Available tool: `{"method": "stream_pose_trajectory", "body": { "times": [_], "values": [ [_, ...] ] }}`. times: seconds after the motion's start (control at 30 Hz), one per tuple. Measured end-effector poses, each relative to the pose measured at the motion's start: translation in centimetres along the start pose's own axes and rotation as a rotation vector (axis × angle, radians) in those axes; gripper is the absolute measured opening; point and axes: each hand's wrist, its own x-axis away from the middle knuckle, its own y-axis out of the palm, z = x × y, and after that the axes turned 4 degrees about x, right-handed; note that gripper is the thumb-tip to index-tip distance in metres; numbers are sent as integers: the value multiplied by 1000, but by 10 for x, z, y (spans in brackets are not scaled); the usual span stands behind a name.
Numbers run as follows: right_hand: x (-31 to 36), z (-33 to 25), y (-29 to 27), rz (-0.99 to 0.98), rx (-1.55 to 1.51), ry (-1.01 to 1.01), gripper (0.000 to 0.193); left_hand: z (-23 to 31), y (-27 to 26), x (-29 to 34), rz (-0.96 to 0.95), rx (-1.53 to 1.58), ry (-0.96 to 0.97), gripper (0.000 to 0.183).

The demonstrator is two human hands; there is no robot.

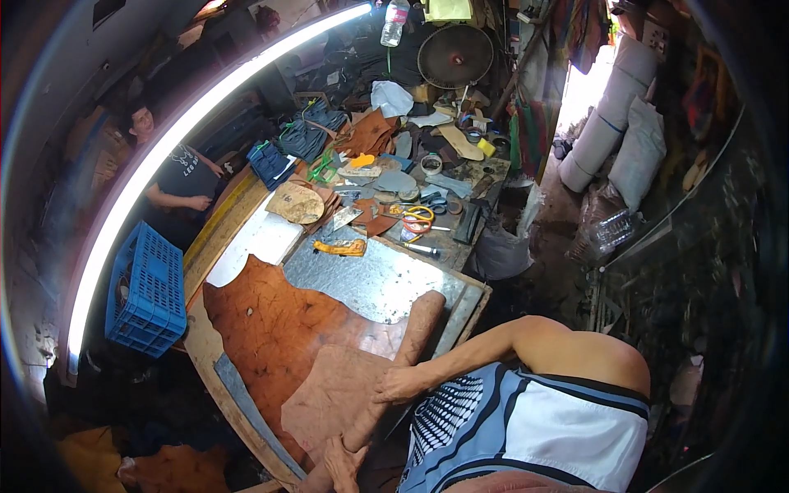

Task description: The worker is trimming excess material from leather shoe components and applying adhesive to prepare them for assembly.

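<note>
A large reddish-brown leather hide (267,308) lies spread over the near part of the worktable, its outline irregular. On its near side is a long leather roll (422,324), whose pale brown flap (329,393) lies over the darker hide. My right hand (401,383) grips the roll near its middle, with the fingers closed. Lower down, my left hand (343,463) wraps round the roll's other end, near the table's lower corner. The leather hides part of both hands' fingers.
A grey metal sheet (366,279) lies beyond the hide. Farther back are orange-handled scissors (417,218), tape rolls and several leather scraps. A blue plastic crate (146,289) stands left; a lit tube lamp (156,156) crosses overhead. Another person (179,185) is beyond it.
</note>
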Motion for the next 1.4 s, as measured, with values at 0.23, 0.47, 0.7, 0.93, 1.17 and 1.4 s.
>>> {"method": "stream_pose_trajectory", "body": {
  "times": [0.23,0.47,0.7,0.93,1.17,1.4],
  "values": [
    [-39,41,-33,-311,-433,-40,55,-8,17,-23,45,75,-86,75],
    [-28,18,-37,148,193,159,71,-68,18,-95,-245,70,-253,91],
    [-60,69,-44,-218,-44,243,80,-12,26,-83,416,100,-36,42],
    [-75,109,-26,62,187,326,76,0,67,-118,393,-19,83,104],
    [-69,100,-49,76,292,196,72,-29,26,-167,320,-74,113,55],
    [-25,26,-92,-435,-256,142,64,-6,5,-82,-280,245,153,71]
  ]
}}
